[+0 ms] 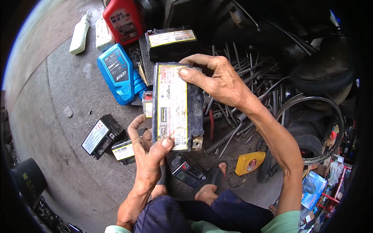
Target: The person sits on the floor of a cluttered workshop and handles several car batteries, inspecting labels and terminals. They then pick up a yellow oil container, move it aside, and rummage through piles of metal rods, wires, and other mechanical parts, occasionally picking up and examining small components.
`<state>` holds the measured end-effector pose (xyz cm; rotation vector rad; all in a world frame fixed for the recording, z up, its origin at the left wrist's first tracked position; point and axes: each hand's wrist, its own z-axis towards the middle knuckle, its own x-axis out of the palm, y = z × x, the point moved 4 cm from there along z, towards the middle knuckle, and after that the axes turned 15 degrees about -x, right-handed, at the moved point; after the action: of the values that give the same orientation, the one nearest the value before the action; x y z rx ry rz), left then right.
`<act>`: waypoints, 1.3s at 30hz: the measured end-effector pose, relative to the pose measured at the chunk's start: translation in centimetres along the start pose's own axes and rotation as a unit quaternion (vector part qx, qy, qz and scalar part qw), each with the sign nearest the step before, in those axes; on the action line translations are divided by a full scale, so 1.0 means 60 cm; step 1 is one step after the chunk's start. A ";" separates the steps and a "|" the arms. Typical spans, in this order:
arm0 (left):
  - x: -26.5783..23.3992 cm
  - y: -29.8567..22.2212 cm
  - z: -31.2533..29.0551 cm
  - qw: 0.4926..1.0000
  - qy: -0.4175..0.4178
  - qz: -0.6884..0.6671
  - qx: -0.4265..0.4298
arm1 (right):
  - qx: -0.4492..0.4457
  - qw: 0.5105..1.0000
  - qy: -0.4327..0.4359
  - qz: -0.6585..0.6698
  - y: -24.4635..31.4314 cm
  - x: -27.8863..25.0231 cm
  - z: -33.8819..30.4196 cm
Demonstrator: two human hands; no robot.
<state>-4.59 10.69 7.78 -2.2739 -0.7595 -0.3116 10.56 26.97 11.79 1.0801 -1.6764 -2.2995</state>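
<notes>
Between both hands I hold a black battery [173,105] with a white and yellow label facing up. My right hand [217,79] grips its far end, thumb on the label and fingers behind. My left hand [149,151] pinches the near end, thumb on the label's lower edge; some of its fingers are hidden. A metal terminal [197,143] shows at the battery's near right corner. Below it on the ground lie a black battery with a white label [95,138], a smaller yellow-labelled battery [124,151] and another dark battery [188,171] between my feet.
A blue oil bottle [118,73] leans at the left of a red oil jug [122,21]. Behind stands another battery [171,39]. A pile of metal rods [248,70], a wheel rim [338,128] and a yellow container [250,163] lie to the right. A white bottle [79,35] is far left.
</notes>
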 end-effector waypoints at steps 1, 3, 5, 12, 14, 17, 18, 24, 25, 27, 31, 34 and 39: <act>-0.011 -0.001 0.000 1.000 -0.008 -0.004 -0.001 | 0.012 1.000 -0.001 -0.005 0.005 -0.001 -0.004; -0.027 -0.002 0.002 1.000 -0.014 -0.023 -0.003 | 0.028 0.999 -0.027 -0.020 0.021 0.000 -0.022; -0.048 -0.009 0.010 0.999 -0.034 0.003 0.005 | 0.023 0.997 -0.062 -0.030 0.031 0.007 -0.046; -0.111 -0.064 0.059 0.994 -0.047 0.089 0.047 | 0.029 0.997 -0.073 -0.018 0.058 0.036 -0.095; -0.104 -0.082 0.059 0.992 -0.061 0.105 0.032 | 0.048 0.996 -0.066 -0.028 0.065 0.040 -0.094; -0.105 -0.090 0.066 0.992 -0.061 0.107 0.035 | -0.034 0.983 -0.041 -0.175 0.073 0.038 -0.088; -0.105 -0.089 0.067 0.992 -0.061 0.104 0.038 | -0.045 0.978 -0.038 -0.202 0.078 0.037 -0.087; -0.099 -0.097 0.067 0.989 -0.041 0.134 0.049 | -0.302 0.907 -0.016 -0.292 0.147 0.043 -0.117; -0.096 -0.097 0.068 0.989 -0.040 0.136 0.048 | -0.311 0.908 0.017 -0.281 0.150 0.063 -0.124; -0.092 -0.099 0.069 0.988 -0.039 0.140 0.047 | -0.298 0.911 0.074 -0.277 0.150 0.094 -0.130; -0.103 -0.098 0.073 0.990 -0.039 0.129 0.048 | -0.314 0.897 0.088 -0.299 0.140 0.112 -0.123; -0.116 -0.096 0.079 0.988 -0.052 0.130 0.060 | -0.344 0.871 0.063 -0.345 0.130 0.111 -0.123; -0.118 -0.097 0.084 0.982 -0.043 0.172 0.066 | -0.336 0.867 0.071 -0.360 0.130 0.115 -0.130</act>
<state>-13.70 14.48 4.40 -2.2520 -0.4031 -0.0011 7.56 14.54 14.12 1.7857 -0.3044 -2.7392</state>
